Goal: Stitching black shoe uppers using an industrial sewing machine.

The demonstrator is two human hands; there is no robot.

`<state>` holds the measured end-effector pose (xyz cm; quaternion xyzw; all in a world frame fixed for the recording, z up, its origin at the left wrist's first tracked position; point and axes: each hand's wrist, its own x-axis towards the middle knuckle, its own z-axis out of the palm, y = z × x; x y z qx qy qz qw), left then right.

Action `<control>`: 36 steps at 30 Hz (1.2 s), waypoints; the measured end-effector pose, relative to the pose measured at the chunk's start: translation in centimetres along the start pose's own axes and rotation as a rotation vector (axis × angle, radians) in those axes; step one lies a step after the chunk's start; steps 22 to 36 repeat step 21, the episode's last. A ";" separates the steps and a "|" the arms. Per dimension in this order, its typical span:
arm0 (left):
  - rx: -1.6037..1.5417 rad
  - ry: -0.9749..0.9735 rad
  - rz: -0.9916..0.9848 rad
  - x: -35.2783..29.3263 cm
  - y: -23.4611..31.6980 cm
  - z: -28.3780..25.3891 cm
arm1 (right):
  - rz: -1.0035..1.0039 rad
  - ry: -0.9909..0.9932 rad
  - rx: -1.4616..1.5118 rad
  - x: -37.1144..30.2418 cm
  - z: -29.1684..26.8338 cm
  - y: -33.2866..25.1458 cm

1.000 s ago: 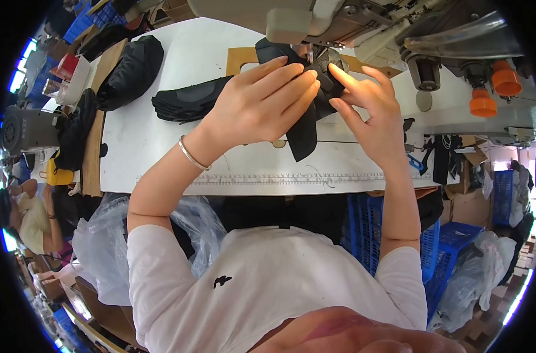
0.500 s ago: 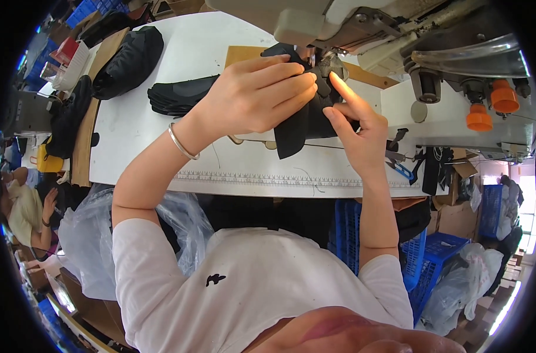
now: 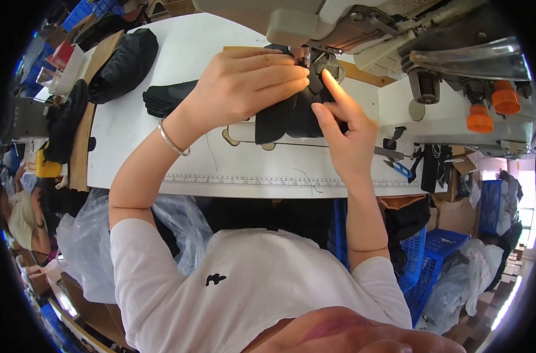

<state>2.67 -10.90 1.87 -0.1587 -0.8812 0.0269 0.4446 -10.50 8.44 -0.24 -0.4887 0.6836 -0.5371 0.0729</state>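
Observation:
A black fabric piece (image 3: 279,120) lies under the head of a sewing machine (image 3: 294,26), at its presser foot and needle area. My left hand (image 3: 238,82), with a silver bangle on the wrist, presses its left part. The fingers are close together and the thumb is hidden. My right hand (image 3: 347,120) is at the piece's right side, forefinger stretched toward the needle area, thumb apart from it on the edge, other fingers curled. A stack of folded black pieces (image 3: 168,99) rests on the white table left of my left hand.
Bundled black shoe uppers (image 3: 124,65) lie at the far left by a wooden board (image 3: 88,132). A printed ruler strip (image 3: 244,179) runs along the table's front edge. Blue-handled snips (image 3: 400,169) lie at right. Orange knobs (image 3: 479,117) hang beyond. Blue crates (image 3: 438,247) stand lower right.
Both hands have shifted slightly left with the black fabric piece. Its hanging lower flap has swung left and now lies straighter and higher.

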 end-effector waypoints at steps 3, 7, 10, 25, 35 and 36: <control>-0.015 -0.022 -0.008 0.1 -0.4 -0.1 | 0.018 0.010 0.011 0.0 0.3 -0.3; -0.045 -0.031 -0.022 -0.2 -0.3 -0.3 | 0.033 0.022 0.000 -0.3 0.4 -0.6; -0.042 -0.128 -0.052 0.1 0.3 -1.4 | 0.083 0.010 0.010 -0.4 0.2 -1.0; -0.111 -0.637 -0.710 4.9 6.3 -4.4 | 0.092 0.033 0.010 -0.6 1.1 0.1; -0.111 -0.637 -0.710 4.9 6.3 -4.4 | 0.092 0.033 0.010 -0.6 1.1 0.1; -0.111 -0.637 -0.710 4.9 6.3 -4.4 | 0.092 0.033 0.010 -0.6 1.1 0.1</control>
